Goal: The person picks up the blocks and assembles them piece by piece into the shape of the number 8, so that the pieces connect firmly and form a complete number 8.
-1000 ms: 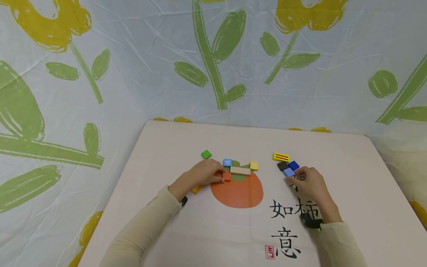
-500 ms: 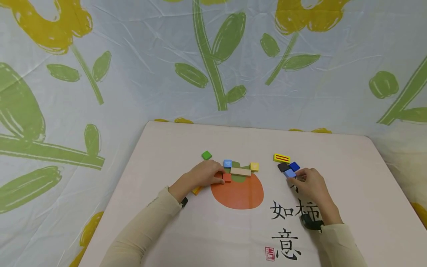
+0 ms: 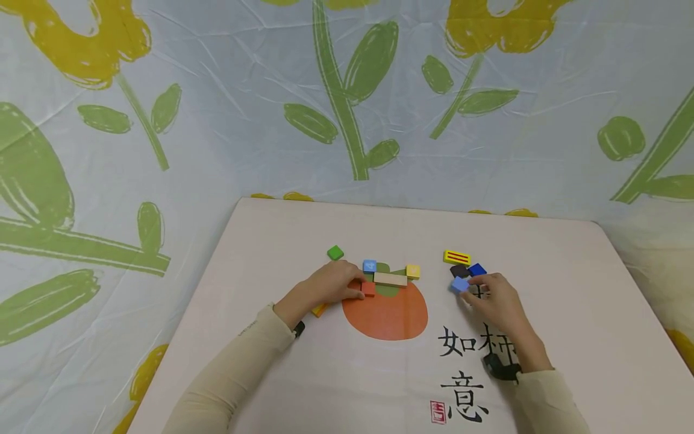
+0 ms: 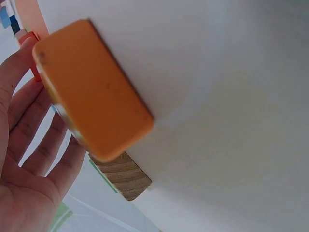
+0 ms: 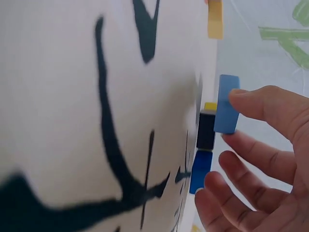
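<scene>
My left hand pinches a red block at the top of the printed orange fruit; in the left wrist view its fingertips lie on that block's edge. Just beyond stand a beige plank block, a blue block with a 4 and a yellow block. With thumb and index finger, my right hand holds a light blue block, raised off the table. Behind it lie a black block, a dark blue block and a yellow block with red stripes.
A green block lies beyond the left hand. An orange block and a wood-grained block sit close by the left wrist. Black characters are printed on the pale tabletop. A flowered cloth hangs behind the table.
My right hand has lifted the light blue block away from the black and dark blue blocks and moved it slightly left. The left hand has stayed on the red block.
</scene>
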Motion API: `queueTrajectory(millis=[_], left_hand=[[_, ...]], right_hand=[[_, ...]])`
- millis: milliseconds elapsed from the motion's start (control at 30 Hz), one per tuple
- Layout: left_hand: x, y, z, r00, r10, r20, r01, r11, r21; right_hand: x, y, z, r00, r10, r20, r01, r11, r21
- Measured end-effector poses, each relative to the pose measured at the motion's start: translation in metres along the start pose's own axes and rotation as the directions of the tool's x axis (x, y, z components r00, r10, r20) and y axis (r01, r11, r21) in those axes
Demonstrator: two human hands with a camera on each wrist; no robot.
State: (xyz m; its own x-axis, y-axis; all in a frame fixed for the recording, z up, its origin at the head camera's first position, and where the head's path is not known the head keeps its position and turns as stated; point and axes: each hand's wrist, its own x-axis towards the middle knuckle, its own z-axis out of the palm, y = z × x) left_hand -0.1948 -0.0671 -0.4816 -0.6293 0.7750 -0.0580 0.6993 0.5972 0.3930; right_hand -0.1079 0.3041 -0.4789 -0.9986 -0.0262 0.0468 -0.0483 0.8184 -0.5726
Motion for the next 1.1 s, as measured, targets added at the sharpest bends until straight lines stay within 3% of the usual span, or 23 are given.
queueTrajectory(millis=[300,633,1100], left_hand=[[-0.001,0.000,0.002,0.999,-0.035,0.010,0.035,0.999,0.007],[0.000,0.000,0.001,1.000,-0.001,0.002,0.001,1.000,0.012],[0.000,0.001,0.000,1.000,-0.008,0.013,0.008,1.000,0.023]], right_hand=[[0.004,-0.016,0.014,0.994,-0.110,0.012,0.109,0.992,0.060],[0.013,-0.034,0.026,0.969,-0.239,0.064,0.231,0.967,0.107],[0.016,-0.043,0.038,0.953,-0.246,0.174,0.230,0.967,0.108]])
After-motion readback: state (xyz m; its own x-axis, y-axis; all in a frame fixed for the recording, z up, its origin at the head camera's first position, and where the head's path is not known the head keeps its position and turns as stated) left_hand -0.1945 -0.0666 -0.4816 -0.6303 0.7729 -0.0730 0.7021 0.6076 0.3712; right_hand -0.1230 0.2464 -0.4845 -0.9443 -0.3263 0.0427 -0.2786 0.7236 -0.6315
